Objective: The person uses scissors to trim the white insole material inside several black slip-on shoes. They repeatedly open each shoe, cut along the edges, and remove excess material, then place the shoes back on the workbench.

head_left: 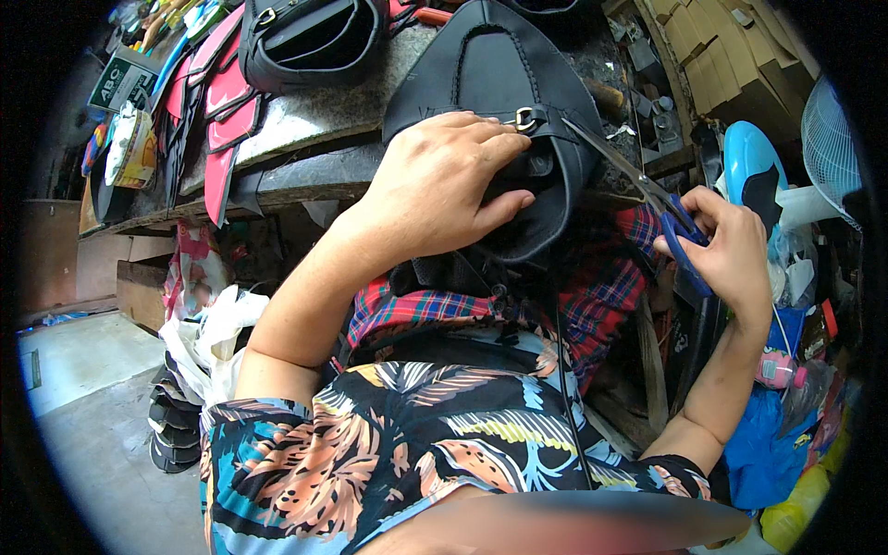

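Fingers of the left hand (pixel 435 185) grasp the black upper (pixel 495 69) on the desk (pixel 301 128), partly hiding it; the right hand (pixel 726 242) grips scissors (pixel 658 192) at its right; left of it, a lettered green box (pixel 123 81)

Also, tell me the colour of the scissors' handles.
The scissors' handles are dark blue, showing best in the head view.

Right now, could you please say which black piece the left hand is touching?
The central black piece, with the left hand at its buckle; the upper-left piece and top-edge piece are untouched.
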The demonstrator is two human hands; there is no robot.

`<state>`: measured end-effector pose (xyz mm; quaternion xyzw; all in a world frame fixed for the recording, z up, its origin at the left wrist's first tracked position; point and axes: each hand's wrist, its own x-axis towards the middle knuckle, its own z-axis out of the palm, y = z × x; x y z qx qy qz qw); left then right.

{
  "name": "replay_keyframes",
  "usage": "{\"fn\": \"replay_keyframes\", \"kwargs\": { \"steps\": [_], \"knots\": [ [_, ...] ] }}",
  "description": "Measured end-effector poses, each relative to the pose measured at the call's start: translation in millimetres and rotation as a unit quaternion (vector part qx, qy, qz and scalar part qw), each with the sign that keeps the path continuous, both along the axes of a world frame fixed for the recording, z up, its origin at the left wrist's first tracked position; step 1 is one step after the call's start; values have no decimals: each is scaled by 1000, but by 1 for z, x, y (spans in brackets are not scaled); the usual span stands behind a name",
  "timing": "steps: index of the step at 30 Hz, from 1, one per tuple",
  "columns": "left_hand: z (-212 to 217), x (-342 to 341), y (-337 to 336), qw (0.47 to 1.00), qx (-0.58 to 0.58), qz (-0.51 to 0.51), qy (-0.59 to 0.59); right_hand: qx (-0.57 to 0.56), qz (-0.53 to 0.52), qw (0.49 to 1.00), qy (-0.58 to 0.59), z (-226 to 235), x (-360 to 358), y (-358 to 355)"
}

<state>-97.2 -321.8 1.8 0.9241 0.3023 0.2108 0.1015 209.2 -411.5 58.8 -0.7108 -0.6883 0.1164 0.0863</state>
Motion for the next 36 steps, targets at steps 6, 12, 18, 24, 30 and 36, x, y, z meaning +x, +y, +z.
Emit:
{"fn": "replay_keyframes", "kwargs": {
  "steps": [6,12,18,24,30,36],
  "knots": [
    [-3,0,6,1000,12,-4,-13,18,11,998,-58,9,-7,8],
    [-4,0,6,1000,14,-4,-12,-3,-6,1000,-15,2,-2,12],
    [-3,0,6,1000,12,-3,-8,17,-3,1000,3,-4,3,10],
    [-2,0,6,1000,8,-2,-12,3,5,1000,-9,-6,-2,19],
    [-3,0,6,1000,14,2,-24,-1,39,994,98,-7,15,10],
    [4,-1,7,999,28,-13,-27,83,-29,988,126,-26,33,-16]
  ]
}}
